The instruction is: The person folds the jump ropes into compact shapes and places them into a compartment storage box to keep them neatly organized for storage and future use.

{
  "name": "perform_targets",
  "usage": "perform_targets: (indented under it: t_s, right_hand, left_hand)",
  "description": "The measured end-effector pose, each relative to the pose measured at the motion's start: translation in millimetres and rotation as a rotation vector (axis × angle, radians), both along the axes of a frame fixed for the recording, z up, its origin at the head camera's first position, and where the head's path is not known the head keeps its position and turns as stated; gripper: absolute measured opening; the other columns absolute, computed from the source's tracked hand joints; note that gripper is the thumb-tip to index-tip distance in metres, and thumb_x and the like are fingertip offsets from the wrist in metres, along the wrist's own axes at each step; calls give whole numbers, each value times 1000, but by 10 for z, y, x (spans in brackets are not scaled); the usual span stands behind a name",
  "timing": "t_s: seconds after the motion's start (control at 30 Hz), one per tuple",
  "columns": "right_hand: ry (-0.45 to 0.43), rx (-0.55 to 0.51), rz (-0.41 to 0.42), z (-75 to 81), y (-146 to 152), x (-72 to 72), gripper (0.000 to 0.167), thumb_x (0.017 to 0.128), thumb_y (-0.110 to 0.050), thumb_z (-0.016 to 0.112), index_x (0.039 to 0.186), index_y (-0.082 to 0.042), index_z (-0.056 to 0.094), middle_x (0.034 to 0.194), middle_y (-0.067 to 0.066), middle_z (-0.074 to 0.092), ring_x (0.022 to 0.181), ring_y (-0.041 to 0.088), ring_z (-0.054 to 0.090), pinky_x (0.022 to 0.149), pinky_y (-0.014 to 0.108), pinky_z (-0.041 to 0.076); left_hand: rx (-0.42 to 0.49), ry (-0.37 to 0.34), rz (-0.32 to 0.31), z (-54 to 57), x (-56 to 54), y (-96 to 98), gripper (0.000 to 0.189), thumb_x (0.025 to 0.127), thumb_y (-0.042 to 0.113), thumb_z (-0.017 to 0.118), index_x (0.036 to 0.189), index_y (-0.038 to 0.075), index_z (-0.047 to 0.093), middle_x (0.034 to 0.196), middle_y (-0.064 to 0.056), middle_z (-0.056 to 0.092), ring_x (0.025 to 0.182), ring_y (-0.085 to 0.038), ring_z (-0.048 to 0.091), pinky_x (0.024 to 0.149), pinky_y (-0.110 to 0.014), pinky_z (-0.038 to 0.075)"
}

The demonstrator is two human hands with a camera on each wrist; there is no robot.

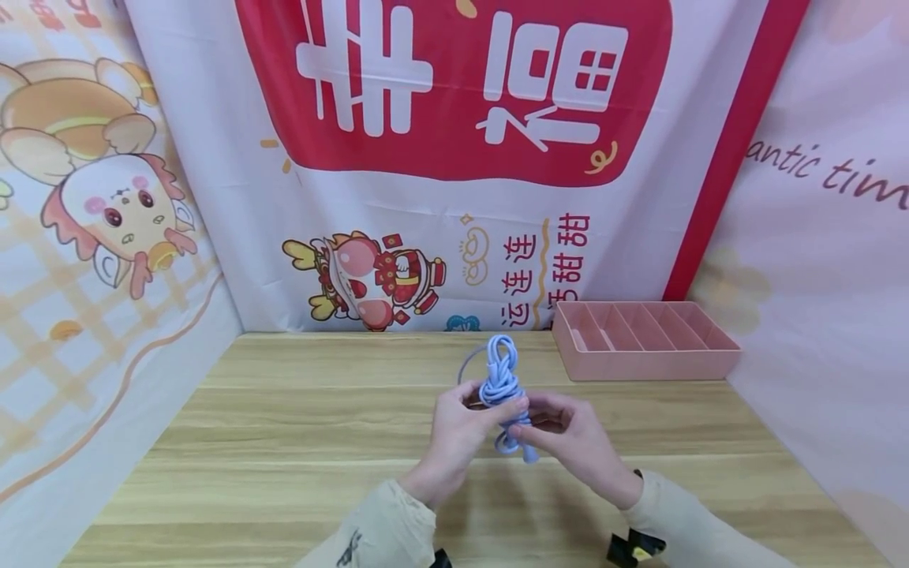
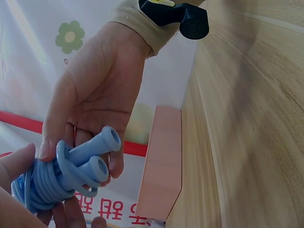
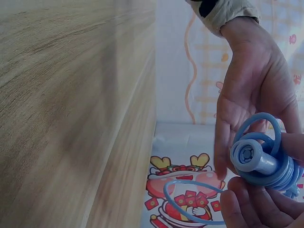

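Observation:
Both hands hold a light blue skipping rope (image 1: pixel 501 385) above the table. It is wound into a bundle, with a loop standing out at its top. My left hand (image 1: pixel 454 430) grips the bundle's middle, thumb across the front. From the other side, my right hand (image 1: pixel 582 442) pinches the lower part between thumb and fingers. Two hollow-ended handles (image 2: pixel 97 145) stick out of the coils in the left wrist view. One handle end (image 3: pixel 248 154) faces the camera in the right wrist view, where a loose loop of cord hangs out to the side.
A pink divided box (image 1: pixel 646 364) with several slots stands at the table's back right corner. The wooden table (image 1: pixel 298 442) is bounded by printed cloth walls (image 1: pixel 192 158) at the back and on both sides.

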State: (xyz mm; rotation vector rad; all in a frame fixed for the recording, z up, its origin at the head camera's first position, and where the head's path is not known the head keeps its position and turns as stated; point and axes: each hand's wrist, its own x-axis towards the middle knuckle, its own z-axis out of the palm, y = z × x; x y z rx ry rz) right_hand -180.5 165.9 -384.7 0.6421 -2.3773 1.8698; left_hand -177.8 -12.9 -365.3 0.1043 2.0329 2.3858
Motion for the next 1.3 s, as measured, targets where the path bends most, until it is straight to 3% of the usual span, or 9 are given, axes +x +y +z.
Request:
perform_targets:
  t_s: [0.27, 0.57, 0.77, 0.93, 1.07, 1.3]
  right_hand:
    - [-9, -20, -36, 0, 91, -29, 36, 84, -17, 80, 116, -5, 69, 100, 9, 71, 91, 28, 67, 79, 35, 56]
    - [-18, -53, -58, 50, 233, -54, 36, 86, -12, 78, 116, 4, 67, 100, 13, 71, 90, 26, 69, 78, 34, 56]
    - [-78, -138, -98, 88, 367, -103, 36, 87, -6, 74, 117, 11, 64, 103, 15, 71, 90, 24, 69, 78, 34, 56]
    - [-43, -160, -180, 187, 507, -120, 37, 89, -6, 72, 118, 15, 61, 100, 12, 72, 87, 21, 69, 75, 32, 56]
    - [3, -164, -250, 267, 667, -139, 40, 90, -9, 73, 120, 15, 61, 99, 9, 72, 86, 19, 70, 74, 30, 56]
    - [52, -133, -418, 342, 918, -273, 47, 89, -18, 75, 123, 12, 61, 98, 1, 71, 85, 13, 68, 73, 24, 55]
  left_hand:
    - [74, -9, -142, -25, -32, -35, 40, 83, 25, 82, 115, 4, 70, 106, -9, 71, 101, -21, 65, 90, -37, 50]
    - [44, 73, -215, -41, -58, -70, 42, 86, 19, 79, 122, 3, 66, 110, -10, 69, 103, -24, 65, 88, -34, 52]
    - [-1, 171, -232, 1, -34, -70, 35, 90, 14, 74, 120, -2, 67, 108, -14, 69, 97, -26, 67, 85, -32, 54]
    - [-65, 227, -209, 36, 3, -99, 35, 94, 18, 69, 121, -3, 65, 109, -14, 69, 89, -22, 69, 83, -30, 54]
    - [-106, 238, -188, 61, 5, -171, 35, 95, 24, 68, 120, 0, 66, 112, -12, 69, 88, -22, 70, 82, -31, 54]
    - [-78, 208, -167, 48, -38, -285, 33, 97, 21, 65, 121, -1, 65, 116, -13, 67, 98, -24, 67, 84, -32, 54]
